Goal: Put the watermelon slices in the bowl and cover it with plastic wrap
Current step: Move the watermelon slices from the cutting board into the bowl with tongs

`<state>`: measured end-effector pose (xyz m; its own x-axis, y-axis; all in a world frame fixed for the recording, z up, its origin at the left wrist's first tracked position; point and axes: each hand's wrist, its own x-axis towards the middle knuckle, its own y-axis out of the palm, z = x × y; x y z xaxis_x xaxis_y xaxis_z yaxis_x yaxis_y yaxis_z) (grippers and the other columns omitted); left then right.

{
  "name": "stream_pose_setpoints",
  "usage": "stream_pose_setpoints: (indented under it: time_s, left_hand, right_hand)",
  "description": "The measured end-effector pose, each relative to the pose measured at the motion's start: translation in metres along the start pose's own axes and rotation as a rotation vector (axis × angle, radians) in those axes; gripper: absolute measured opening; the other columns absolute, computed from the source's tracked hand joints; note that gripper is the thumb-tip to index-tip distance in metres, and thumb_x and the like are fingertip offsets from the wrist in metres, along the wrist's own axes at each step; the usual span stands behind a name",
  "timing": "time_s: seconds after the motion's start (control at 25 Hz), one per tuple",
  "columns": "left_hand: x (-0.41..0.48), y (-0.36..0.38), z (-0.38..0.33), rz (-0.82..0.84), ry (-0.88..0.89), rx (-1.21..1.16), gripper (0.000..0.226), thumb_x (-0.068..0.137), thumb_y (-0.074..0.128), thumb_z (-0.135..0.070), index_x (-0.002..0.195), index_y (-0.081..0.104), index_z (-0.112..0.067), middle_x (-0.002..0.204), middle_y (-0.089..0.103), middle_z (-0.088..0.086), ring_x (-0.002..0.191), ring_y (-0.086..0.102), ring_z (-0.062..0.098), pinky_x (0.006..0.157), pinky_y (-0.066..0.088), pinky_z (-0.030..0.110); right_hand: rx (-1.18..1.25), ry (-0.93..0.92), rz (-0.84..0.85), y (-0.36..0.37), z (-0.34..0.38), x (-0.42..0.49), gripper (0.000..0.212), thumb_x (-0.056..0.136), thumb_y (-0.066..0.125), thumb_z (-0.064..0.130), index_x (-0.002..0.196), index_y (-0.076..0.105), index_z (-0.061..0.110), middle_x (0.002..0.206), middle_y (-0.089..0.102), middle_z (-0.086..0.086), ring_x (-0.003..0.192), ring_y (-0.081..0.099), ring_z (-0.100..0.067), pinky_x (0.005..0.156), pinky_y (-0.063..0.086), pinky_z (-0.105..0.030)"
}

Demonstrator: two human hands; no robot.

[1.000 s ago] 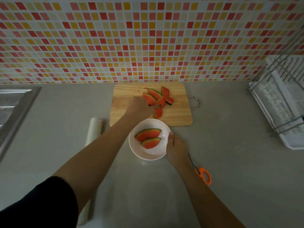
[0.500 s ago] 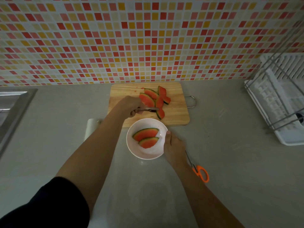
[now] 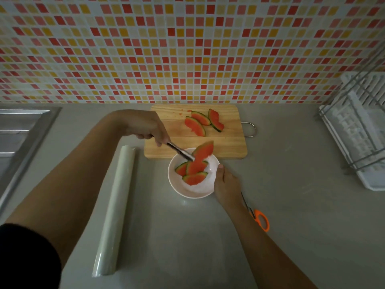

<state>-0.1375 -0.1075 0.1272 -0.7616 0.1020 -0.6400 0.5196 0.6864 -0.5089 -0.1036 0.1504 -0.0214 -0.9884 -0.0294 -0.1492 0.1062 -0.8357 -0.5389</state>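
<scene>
While the right hand rests against the near right rim of the white bowl, fingers curled loosely on it, the left hand is closed around metal tongs that pinch a watermelon slice above the bowl, just right of that hand. Two slices lie inside. Beyond, three more slices sit toward the far edge of the cutting board. The plastic wrap roll lies left of the bowl on the counter.
</scene>
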Motion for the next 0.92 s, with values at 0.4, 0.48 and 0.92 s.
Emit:
stream_pose_setpoints:
  time_s: [0.4,0.48,0.92]
  left_hand:
    - [0.02,0.049,-0.046,0.13,0.012,0.8,0.028,0.082,0.065,-0.028,0.057,0.059,-0.018,0.061,0.056,-0.005,0.065,0.049,0.015,0.065,0.037,0.028]
    - [0.011,0.026,-0.041,0.047,0.013,0.719,0.02,0.081,0.064,-0.028,0.069,0.069,-0.012,0.069,0.064,-0.001,0.071,0.054,0.018,0.065,0.039,0.028]
    - [0.091,0.002,0.042,-0.54,-0.069,0.205,0.035,0.092,0.054,-0.034,0.121,0.065,-0.02,0.132,0.059,0.012,0.121,0.05,0.03,0.099,0.036,0.034]
  right_hand:
    - [-0.094,-0.029,0.019,0.0,0.0,0.001,0.043,0.098,0.029,0.027,0.07,0.053,0.006,0.069,0.057,-0.009,0.066,0.055,-0.027,0.058,0.034,-0.029]
    - [-0.06,-0.008,0.019,-0.001,0.0,0.001,0.044,0.098,0.029,0.03,0.068,0.052,0.006,0.068,0.058,-0.009,0.064,0.054,-0.024,0.059,0.034,-0.028]
    - [-0.175,-0.04,0.057,-0.001,-0.004,0.003,0.041,0.098,0.03,0.03,0.082,0.057,0.003,0.073,0.062,-0.01,0.075,0.06,-0.03,0.058,0.03,-0.025]
